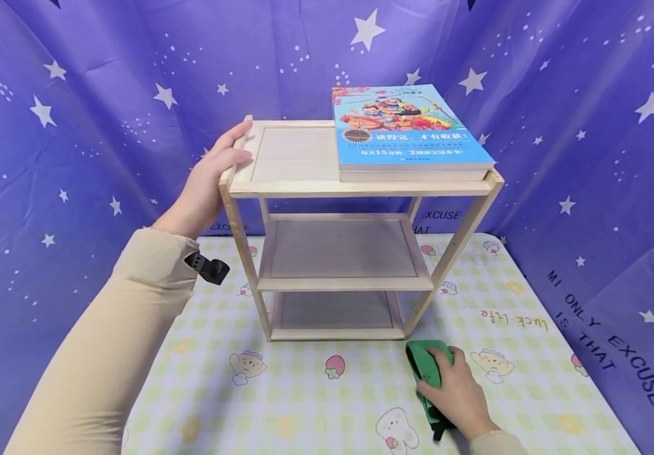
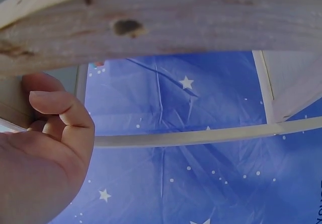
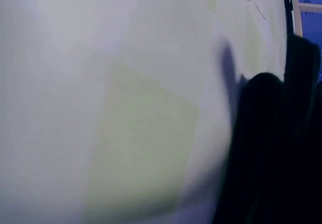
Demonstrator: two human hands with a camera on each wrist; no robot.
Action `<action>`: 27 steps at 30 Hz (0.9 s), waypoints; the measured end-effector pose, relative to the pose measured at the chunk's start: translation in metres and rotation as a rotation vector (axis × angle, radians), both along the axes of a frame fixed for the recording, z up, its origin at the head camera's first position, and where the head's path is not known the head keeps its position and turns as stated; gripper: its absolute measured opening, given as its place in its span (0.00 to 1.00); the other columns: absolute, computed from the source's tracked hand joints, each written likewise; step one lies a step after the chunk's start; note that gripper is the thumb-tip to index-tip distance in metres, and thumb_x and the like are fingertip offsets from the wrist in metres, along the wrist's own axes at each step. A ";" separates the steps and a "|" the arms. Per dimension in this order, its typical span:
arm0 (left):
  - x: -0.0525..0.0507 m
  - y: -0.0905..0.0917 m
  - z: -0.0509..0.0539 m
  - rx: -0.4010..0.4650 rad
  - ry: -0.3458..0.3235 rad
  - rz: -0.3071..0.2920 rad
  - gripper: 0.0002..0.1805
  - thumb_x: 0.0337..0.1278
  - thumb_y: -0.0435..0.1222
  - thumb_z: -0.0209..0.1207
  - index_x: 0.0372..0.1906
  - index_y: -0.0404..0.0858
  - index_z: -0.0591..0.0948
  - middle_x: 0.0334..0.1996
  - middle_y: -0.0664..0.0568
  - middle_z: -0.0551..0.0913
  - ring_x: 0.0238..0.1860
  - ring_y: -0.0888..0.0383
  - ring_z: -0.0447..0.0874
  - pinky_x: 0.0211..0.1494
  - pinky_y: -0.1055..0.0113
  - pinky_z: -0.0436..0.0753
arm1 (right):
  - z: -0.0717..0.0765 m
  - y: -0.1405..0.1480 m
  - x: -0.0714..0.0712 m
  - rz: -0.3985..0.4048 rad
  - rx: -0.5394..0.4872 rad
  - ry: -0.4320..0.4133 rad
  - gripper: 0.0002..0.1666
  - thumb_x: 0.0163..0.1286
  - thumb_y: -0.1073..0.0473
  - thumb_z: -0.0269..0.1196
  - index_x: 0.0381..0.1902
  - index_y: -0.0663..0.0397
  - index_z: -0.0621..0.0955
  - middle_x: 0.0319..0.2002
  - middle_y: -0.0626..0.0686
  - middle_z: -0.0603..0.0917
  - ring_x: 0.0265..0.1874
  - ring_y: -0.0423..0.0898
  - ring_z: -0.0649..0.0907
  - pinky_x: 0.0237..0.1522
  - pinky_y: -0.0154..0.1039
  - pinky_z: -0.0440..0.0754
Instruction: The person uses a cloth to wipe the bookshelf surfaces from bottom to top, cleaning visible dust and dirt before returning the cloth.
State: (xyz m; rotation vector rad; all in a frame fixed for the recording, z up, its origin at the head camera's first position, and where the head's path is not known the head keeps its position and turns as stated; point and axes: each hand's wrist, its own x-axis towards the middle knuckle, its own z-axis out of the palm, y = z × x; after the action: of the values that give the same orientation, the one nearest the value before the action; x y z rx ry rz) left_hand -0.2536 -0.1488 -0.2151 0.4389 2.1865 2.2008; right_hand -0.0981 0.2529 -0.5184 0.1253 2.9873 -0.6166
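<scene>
A small wooden shelf [image 1: 345, 285] with three tiers stands on the table. My left hand [image 1: 204, 177] grips the left edge of its top tier in the head view. The left wrist view shows that hand's curled fingers [image 2: 55, 103] against the wood. Low at the right front of the shelf, my right hand [image 1: 459, 393] holds a green folded item [image 1: 426, 366] with black edges, on or close to the tabletop; its exact kind is unclear. In the right wrist view the fingers [image 3: 261, 128] are very dark, and the green item cannot be made out.
A blue-covered book [image 1: 412, 133], seemingly on top of another, lies on the right part of the top tier. The tablecloth [image 1: 281, 404] is checked green and white with cartoon prints. Purple starred curtains [image 1: 105, 76] surround the table at back and sides.
</scene>
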 end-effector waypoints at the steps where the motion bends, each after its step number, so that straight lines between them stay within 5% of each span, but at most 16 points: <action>1: 0.000 0.000 0.000 0.000 0.000 0.002 0.37 0.61 0.38 0.47 0.77 0.55 0.59 0.79 0.65 0.47 0.75 0.61 0.47 0.77 0.59 0.48 | -0.001 -0.001 0.001 0.003 0.002 0.006 0.44 0.57 0.44 0.69 0.68 0.56 0.69 0.63 0.75 0.62 0.53 0.70 0.76 0.32 0.58 0.79; 16: 0.000 0.001 0.000 -0.003 0.004 0.021 0.37 0.60 0.37 0.46 0.77 0.54 0.59 0.79 0.66 0.49 0.75 0.62 0.47 0.77 0.60 0.47 | 0.002 -0.013 -0.006 0.015 -0.019 -0.017 0.47 0.50 0.52 0.69 0.68 0.58 0.68 0.62 0.74 0.61 0.48 0.65 0.77 0.34 0.56 0.79; 27: 0.000 0.001 0.000 -0.008 -0.005 0.004 0.37 0.62 0.37 0.45 0.78 0.54 0.57 0.80 0.64 0.46 0.75 0.60 0.45 0.77 0.58 0.46 | 0.004 -0.036 -0.005 0.044 -0.062 0.069 0.44 0.49 0.53 0.70 0.66 0.49 0.72 0.64 0.68 0.66 0.45 0.59 0.79 0.31 0.50 0.78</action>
State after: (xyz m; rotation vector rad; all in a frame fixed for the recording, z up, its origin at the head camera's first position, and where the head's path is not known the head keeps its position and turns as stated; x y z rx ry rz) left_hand -0.2540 -0.1476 -0.2148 0.4288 2.1946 2.1924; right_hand -0.1029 0.2173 -0.5139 0.0340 3.0231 -0.7226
